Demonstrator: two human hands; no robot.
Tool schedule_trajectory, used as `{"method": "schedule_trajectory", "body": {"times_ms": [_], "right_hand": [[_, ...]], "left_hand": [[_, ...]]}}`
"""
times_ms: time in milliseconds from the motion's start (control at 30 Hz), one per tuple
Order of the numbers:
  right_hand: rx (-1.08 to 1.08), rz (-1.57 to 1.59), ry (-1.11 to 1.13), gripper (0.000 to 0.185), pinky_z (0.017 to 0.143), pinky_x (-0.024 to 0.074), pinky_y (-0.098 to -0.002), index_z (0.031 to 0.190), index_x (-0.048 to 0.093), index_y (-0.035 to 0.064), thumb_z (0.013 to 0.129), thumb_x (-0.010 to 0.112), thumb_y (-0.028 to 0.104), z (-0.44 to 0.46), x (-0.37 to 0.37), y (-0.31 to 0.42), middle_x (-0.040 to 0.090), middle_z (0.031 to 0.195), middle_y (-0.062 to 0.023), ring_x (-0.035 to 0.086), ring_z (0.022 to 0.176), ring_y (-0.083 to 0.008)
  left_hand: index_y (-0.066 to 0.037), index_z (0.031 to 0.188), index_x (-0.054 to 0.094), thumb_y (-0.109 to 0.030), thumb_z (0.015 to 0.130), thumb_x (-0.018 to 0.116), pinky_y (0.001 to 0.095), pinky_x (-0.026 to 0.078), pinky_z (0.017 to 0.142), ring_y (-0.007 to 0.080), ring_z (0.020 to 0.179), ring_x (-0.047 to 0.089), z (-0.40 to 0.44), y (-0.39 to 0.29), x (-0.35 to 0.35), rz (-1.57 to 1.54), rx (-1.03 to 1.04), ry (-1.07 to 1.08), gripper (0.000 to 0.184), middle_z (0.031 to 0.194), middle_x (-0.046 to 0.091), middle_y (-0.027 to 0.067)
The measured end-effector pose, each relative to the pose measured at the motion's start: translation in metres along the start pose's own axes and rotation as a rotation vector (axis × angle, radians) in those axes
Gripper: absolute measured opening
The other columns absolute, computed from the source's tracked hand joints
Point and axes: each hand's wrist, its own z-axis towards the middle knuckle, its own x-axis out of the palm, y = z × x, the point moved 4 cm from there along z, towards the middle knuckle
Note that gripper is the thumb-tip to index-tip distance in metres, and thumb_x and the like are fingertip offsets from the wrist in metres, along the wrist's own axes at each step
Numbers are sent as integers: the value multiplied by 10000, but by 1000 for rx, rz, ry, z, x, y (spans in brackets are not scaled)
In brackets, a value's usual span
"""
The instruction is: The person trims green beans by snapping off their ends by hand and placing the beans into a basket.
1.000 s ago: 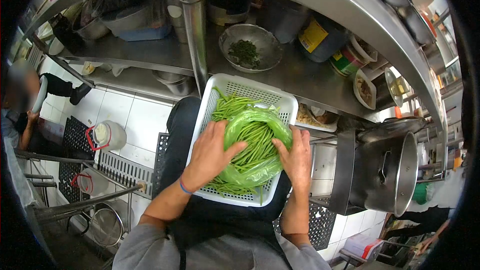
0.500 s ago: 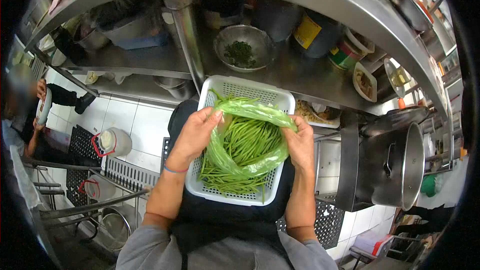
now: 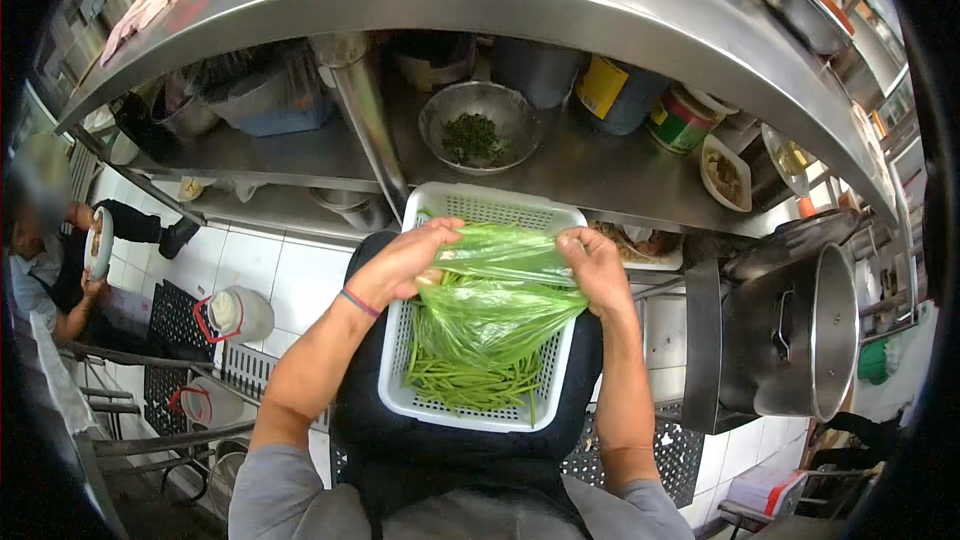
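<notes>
Over the basket [image 3: 495, 198], left hand [image 3: 400, 262] and right hand [image 3: 597, 272] pinch the bag [image 3: 490, 315] by its edge, fingers [image 3: 573, 244] closed; beans [image 3: 470, 386] lie beneath.

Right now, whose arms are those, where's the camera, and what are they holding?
There's no robot here. Those arms belong to a person working with two bare hands. The camera is worn on that person's head, looking forward and down, so you see almost what they see, though straight edges look bent.

The left hand and the right hand each pinch a side of a thin green plastic bag. Underneath is a white basket with little holes, sitting on the person's lap. Long green beans lie in it. On the metal shelf ahead stands a metal bowl with something green and chopped inside.
</notes>
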Motion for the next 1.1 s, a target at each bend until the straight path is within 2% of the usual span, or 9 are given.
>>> {"method": "schedule_trajectory", "body": {"times_ms": [100, 233, 367, 467, 667, 800, 867, 967, 1100], "right_hand": [[-257, -638, -123, 335, 823, 521, -448, 1155, 682, 16, 902, 705, 235, -15, 4, 33, 652, 889, -193, 647, 875, -386], [-518, -823, -340, 343, 876, 490, -439, 1133, 681, 7, 839, 744, 172, -49, 11, 88, 605, 1112, -206, 594, 1036, -372], [-814, -825, 68, 376, 879, 470, -437, 1047, 688, 43, 727, 825, 184, -86, 34, 108, 604, 1139, -170, 595, 1021, -324], [-734, -838, 240, 287, 812, 462, -412, 961, 686, 51, 701, 787, 121, -115, 46, 101, 585, 937, -115, 585, 919, -290], [-772, -941, 388, 175, 750, 445, -378, 822, 661, 38, 649, 657, 10, -150, 35, 22, 520, 837, -74, 561, 826, -257], [-664, -800, 458, 104, 732, 475, -384, 837, 666, 18, 745, 660, -32, -155, 33, 38, 555, 864, -108, 587, 823, -275], [-714, -653, 273, 94, 732, 494, -398, 849, 662, 3, 777, 637, -52, -153, 32, 60, 576, 874, -126, 603, 821, -297], [-650, -480, 98, 101, 733, 515, -416, 865, 654, -16, 794, 609, -73, -136, 37, 72, 593, 881, -150, 620, 817, -329], [-505, -491, 1, 99, 759, 506, -409, 880, 614, -41, 811, 564, -90, -100, 42, 41, 598, 877, -185, 624, 835, -370]], "left_hand": [[-38, 1327, 564, -306, 902, 703, 463, 383, 1057, 345, 1245, 477, -46, -39, 27, 951, 516, -172, 521, 1283, 549, 200], [-63, 1147, 687, -318, 823, 741, 409, 411, 946, 323, 1162, 505, -60, -59, 64, 1280, 969, -102, 416, 1194, 579, 156], [-46, 933, 703, -272, 909, 671, 391, 458, 855, 254, 992, 604, -15, -26, 61, 1404, 786, 89, 230, 963, 676, 106], [-28, 940, 719, -284, 962, 604, 420, 484, 703, 306, 771, 634, 32, -10, 38, 956, 468, 45, 282, 800, 671, 116], [36, 912, 681, -252, 1000, 564, 360, 500, 651, 159, 683, 600, 86, 20, 7, 293, -111, 22, 323, 786, 679, 66], [6, 972, 637, -287, 960, 622, 406, 478, 732, 281, 828, 619, 17, -34, 36, 1203, 675, -264, 294, 912, 645, 132], [-26, 988, 618, -256, 908, 665, 407, 443, 789, 314, 922, 570, -35, -65, 62, 1256, 1018, -332, 248, 972, 589, 130], [-42, 1054, 621, -217, 858, 701, 383, 423, 794, 272, 934, 542, -77, -38, 91, 1364, 967, 149, 275, 989, 566, 94], [-71, 1053, 664, -233, 826, 734, 375, 423, 793, 247, 951, 544, -112, -5, 83, 1498, 758, 357, 287, 1006, 574, 82]]}}
